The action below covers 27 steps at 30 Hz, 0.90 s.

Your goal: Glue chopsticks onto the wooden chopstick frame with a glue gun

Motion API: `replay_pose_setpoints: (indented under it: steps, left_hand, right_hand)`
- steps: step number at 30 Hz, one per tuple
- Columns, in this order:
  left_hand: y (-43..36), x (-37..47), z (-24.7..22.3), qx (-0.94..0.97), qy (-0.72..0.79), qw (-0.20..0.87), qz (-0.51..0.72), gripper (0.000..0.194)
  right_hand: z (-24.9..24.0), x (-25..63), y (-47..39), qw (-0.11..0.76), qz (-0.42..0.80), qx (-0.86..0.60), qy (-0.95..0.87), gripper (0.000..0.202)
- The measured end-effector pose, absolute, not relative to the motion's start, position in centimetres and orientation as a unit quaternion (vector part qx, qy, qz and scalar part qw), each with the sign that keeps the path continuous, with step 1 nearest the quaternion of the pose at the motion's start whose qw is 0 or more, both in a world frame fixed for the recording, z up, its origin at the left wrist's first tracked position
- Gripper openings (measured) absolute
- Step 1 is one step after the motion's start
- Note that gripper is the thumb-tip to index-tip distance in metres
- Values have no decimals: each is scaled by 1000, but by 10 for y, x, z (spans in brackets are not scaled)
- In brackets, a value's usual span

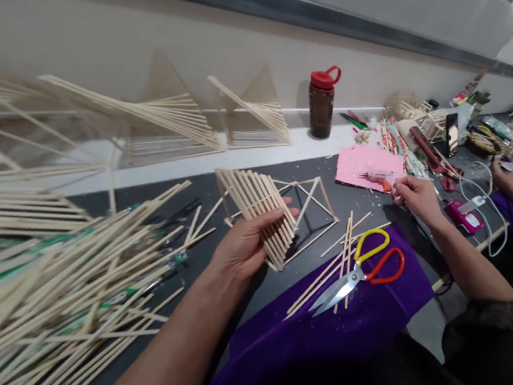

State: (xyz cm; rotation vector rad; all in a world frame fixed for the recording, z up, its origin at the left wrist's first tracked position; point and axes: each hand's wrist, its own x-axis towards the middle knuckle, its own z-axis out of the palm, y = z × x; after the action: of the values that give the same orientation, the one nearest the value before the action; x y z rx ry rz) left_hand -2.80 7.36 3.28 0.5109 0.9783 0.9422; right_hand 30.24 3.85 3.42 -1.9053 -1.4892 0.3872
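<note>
My left hand [247, 243] is closed around a model of thin wooden sticks [260, 202], its thumb across a row of slanting slats. An open stick frame [314, 207] extends from the model's right side, just above the dark table. Over at the right, my right hand [419, 199] has its fingers closed at the handle end of a small glue gun [378, 176], whose body lies over a pink cloth [350, 165]. Between my hands, scissors [355, 277] with one yellow and one red handle lie on purple cloth [361, 330], beside several loose sticks [320, 280].
A big pile of sticks [69, 295] covers the left side. Twisted stick models [155, 116] stand along the wall. Behind are a red-lidded bottle [321, 108] and a phone [451, 135]. A magenta power adapter [463, 217] with white cable and another person's hand [507, 177] are at right.
</note>
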Motion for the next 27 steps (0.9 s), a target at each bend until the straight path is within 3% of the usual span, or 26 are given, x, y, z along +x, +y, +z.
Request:
replay_pose_setpoints:
  steps: [5,9,12,17,23,27]
  left_hand:
    - [76,-29,32,240,447,753,419,17]
    - [73,-28,30,244,436,749,435,20]
    - [72,-27,28,238,428,751,443,20]
    - [72,-27,28,240,417,758,440,21]
    - [72,-28,28,237,418,757,444,23]
    - [71,-31,28,238,413,763,437,23]
  right_hand:
    - [22,335,62,128,53,-823,-551,33]
    - [20,335,77,86,99,-824,-552,29]
    - [20,341,82,206,174,-820,-504,23]
    - [22,345,66,333,252,-768,-485,26]
    - [36,323,36,505,283,-683,-446,25]
    - [47,295,22,535,439,-583,-425,23]
